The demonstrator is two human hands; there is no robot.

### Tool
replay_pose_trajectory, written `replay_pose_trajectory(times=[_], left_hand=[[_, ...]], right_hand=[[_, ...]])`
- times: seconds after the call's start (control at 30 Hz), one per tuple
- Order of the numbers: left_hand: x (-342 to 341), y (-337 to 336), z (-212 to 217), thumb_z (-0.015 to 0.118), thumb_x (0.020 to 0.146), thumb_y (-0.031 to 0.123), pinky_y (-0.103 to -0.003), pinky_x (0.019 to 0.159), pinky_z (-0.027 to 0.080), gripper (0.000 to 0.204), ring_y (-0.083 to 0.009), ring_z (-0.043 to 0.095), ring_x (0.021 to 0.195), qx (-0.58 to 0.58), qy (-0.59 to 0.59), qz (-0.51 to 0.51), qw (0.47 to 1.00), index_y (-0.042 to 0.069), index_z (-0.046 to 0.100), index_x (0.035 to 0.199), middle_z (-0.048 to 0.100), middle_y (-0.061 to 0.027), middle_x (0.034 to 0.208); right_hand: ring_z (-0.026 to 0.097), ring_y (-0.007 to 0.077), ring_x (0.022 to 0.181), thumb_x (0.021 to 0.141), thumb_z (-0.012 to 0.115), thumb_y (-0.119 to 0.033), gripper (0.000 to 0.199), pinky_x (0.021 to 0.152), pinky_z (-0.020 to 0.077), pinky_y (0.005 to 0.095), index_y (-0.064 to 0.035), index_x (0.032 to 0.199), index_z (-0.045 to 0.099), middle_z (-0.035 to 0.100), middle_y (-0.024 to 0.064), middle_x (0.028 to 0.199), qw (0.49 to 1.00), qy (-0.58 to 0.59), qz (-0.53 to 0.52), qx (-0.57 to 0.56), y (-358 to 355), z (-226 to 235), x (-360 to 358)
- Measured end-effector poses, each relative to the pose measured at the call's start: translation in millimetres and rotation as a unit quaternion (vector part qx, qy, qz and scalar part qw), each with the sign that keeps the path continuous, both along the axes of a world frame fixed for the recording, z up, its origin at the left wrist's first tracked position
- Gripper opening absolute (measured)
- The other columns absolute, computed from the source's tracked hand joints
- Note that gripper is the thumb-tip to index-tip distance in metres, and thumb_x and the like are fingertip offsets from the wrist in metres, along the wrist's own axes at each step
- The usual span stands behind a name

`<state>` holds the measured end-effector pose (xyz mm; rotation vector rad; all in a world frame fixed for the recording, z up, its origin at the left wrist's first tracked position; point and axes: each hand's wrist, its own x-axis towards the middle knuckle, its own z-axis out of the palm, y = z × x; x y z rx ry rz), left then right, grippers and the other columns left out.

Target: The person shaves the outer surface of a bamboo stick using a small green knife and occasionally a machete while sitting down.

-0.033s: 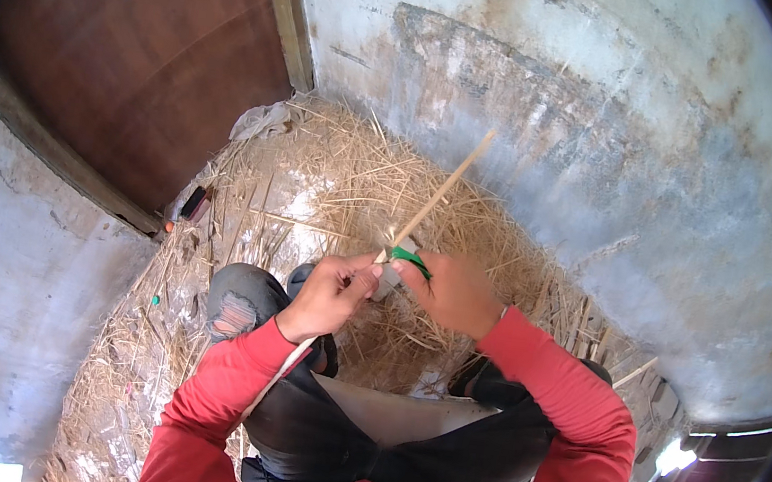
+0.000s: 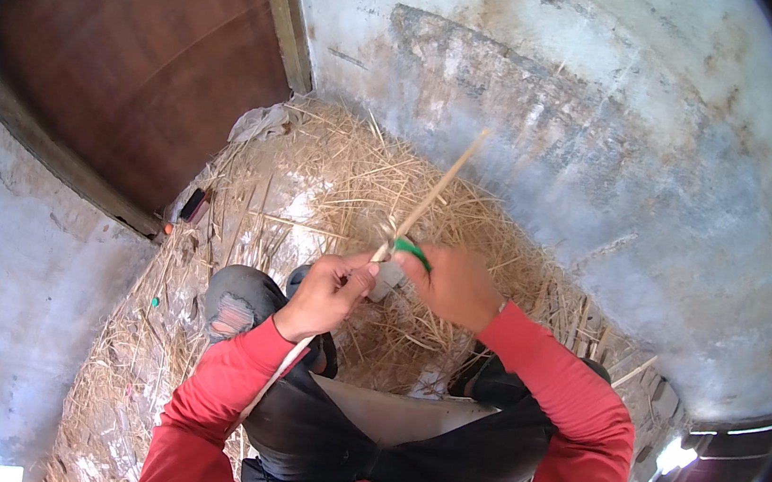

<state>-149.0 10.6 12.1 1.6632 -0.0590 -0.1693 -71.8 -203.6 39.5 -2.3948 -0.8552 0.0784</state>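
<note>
A long, thin pale strip, which looks like split bamboo (image 2: 447, 183), runs from beyond my hands back along my left forearm. My left hand (image 2: 324, 296) is closed round it, thumb and fingers pinching it near the middle of the view. Against the strip, just past those fingertips, my right hand (image 2: 459, 286) is closed on a small green thing (image 2: 413, 253), perhaps a tool's handle; most of it is hidden by the fingers. Thin curled slivers (image 2: 388, 229) stand up where the strip meets the green thing. Below, a flat grey piece (image 2: 388, 280) shows, its kind unclear.
Straw-like shavings (image 2: 348, 156) cover the floor before me. Close ahead stands a stained wall (image 2: 552, 117), with a brown door (image 2: 142, 42) to the left. A small dark box-like thing (image 2: 192, 205) and a green cap (image 2: 155, 301) lie at left. My knees (image 2: 241, 301) flank the work.
My right hand and the green thing have shifted slightly left and up along the strip. The strip's far end has moved a little left. My left hand keeps its hold.
</note>
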Motion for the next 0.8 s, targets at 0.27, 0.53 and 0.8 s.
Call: replay_pose_trajectory(times=[0.27, 0.53, 0.8], left_hand=[[-54, -3, 5, 0.063, 0.103, 0.013, -0.023, 0.062, 0.045, 0.037, -0.0045, 0.053, 0.070, -0.011, -0.015, -0.083, 0.996, -0.004, 0.061, 0.136, 0.058, 0.0033, 0.076], [-28, 0, 28, 0.062, 0.104, 0.015, -0.020, 0.044, 0.034, 0.036, -0.0004, 0.046, 0.051, -0.087, -0.009, 0.024, 0.996, 0.002, 0.062, 0.138, 0.060, 0.0031, 0.075], [-77, -47, 37, 0.067, 0.101, 0.013, -0.021, 0.065, 0.051, 0.042, -0.0048, 0.061, 0.074, -0.013, -0.146, -0.008, 0.989, -0.003, 0.060, 0.138, 0.067, -0.0007, 0.085]], right_hand=[[0.064, 0.0418, 0.073, 0.104, 0.041, -0.057, 0.073, 0.076, 0.0500, 0.0533, 0.0072, 0.081, 0.066, 0.065, 0.0258, 0.074, 0.851, -0.131, -0.503, 0.074, -264, -40, 208], [0.028, 0.0053, 0.042, 0.104, 0.047, -0.058, 0.054, 0.040, 0.0197, 0.0255, -0.0127, 0.074, 0.052, 0.033, -0.0072, 0.051, 0.830, -0.014, -0.331, 0.449, -171, 79, 64], [0.033, 0.0006, 0.048, 0.103, 0.063, -0.030, 0.026, 0.043, 0.0219, 0.0215, -0.0048, 0.108, 0.065, 0.038, -0.0108, 0.060, 0.775, 0.120, -0.183, 0.593, -81, 29, -73]])
